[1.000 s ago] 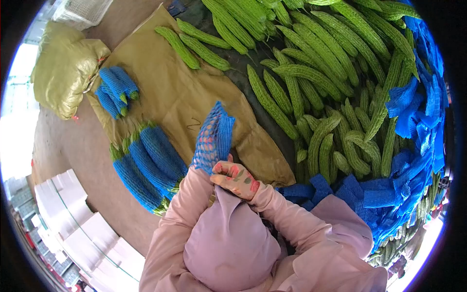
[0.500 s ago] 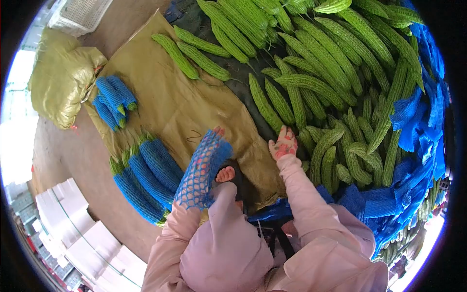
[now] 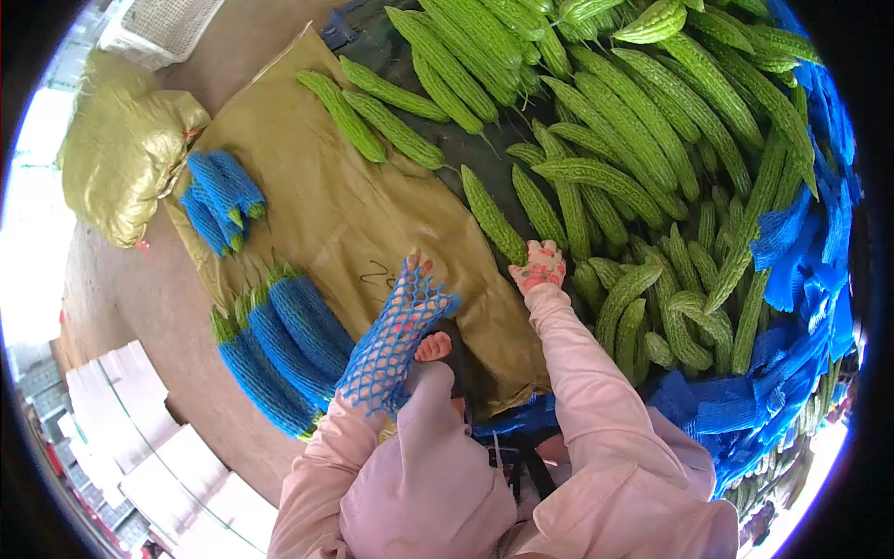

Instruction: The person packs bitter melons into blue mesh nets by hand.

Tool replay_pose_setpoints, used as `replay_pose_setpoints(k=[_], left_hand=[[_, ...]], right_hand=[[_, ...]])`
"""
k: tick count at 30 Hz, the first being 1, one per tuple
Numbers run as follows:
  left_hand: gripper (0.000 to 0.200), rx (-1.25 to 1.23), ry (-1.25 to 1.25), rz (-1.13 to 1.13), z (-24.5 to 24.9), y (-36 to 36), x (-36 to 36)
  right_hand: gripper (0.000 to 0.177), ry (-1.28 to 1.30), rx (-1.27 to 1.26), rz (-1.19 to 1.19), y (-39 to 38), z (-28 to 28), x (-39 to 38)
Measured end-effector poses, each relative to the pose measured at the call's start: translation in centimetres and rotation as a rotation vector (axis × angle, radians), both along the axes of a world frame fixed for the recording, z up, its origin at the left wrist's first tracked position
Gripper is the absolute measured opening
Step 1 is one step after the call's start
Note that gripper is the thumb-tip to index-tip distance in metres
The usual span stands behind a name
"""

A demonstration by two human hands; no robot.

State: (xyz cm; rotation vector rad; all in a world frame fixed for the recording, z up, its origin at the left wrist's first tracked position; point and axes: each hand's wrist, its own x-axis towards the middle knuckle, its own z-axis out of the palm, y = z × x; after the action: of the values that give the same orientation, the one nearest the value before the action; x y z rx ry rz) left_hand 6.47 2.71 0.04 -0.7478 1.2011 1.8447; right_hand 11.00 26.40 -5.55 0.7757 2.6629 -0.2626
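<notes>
The right hand [image 3: 540, 267] is closed around the near end of a long, green, bumpy gourd [image 3: 490, 211], beside the brown sheet [image 3: 317, 177]. The left hand [image 3: 402, 317] is open inside a blue mesh sleeve [image 3: 372, 365]. Held only by its end, the gourd could slip; its bumps could catch the mesh.

Sheet [image 3: 326, 186] mid-scene on floor [image 3: 121, 298]; gourd pile [image 3: 643, 130] to its right. Loose nets [image 3: 745, 396] along pile's right and near sides. Loose gourds [image 3: 345, 116] at sheet's far end. Netted row [image 3: 298, 345] near left, netted bundle [image 3: 223, 191] beyond. Sack [image 3: 112, 158], crate [image 3: 168, 28] far left; boxes [image 3: 121, 396] near left.
</notes>
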Motion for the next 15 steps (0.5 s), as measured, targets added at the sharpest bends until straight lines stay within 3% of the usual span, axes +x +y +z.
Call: replay_pose_setpoints(k=[3, 6, 9, 12, 13, 15], left_hand=[[0.074, -0.086, 0.418, -0.168, -0.3, -0.6, -0.1], [0.074, -0.116, 0.285, -0.05, 1.6, -2.3, -1.3], [0.079, -0.016, -0.127, 0.31, 4.8, -4.5, -3.3], [0.072, 0.26, 0.04, 0.195, 8.2, -7.9, -1.2], [0.058, -0.166, 0.643, -0.238, 10.2, -8.8, -0.6], [0.05, -0.62, 1.234, -0.691, 11.3, -10.4, -0.2]], right_hand=[[0.053, 0.217, -0.038, -0.059, -0.3, -0.9, 0.9], [0.052, 0.49, -0.33, -0.041, -1.3, 1.6, 3.0], [0.05, 0.595, -0.422, 0.162, -2.3, 5.3, 4.0], [0.051, 0.606, -0.428, 0.304, -4.4, 7.8, 3.5], [0.051, 0.631, -0.383, 0.414, -5.2, 8.6, 3.1], [0.054, 0.641, -0.339, 0.462, -7.3, 9.1, 1.1]])
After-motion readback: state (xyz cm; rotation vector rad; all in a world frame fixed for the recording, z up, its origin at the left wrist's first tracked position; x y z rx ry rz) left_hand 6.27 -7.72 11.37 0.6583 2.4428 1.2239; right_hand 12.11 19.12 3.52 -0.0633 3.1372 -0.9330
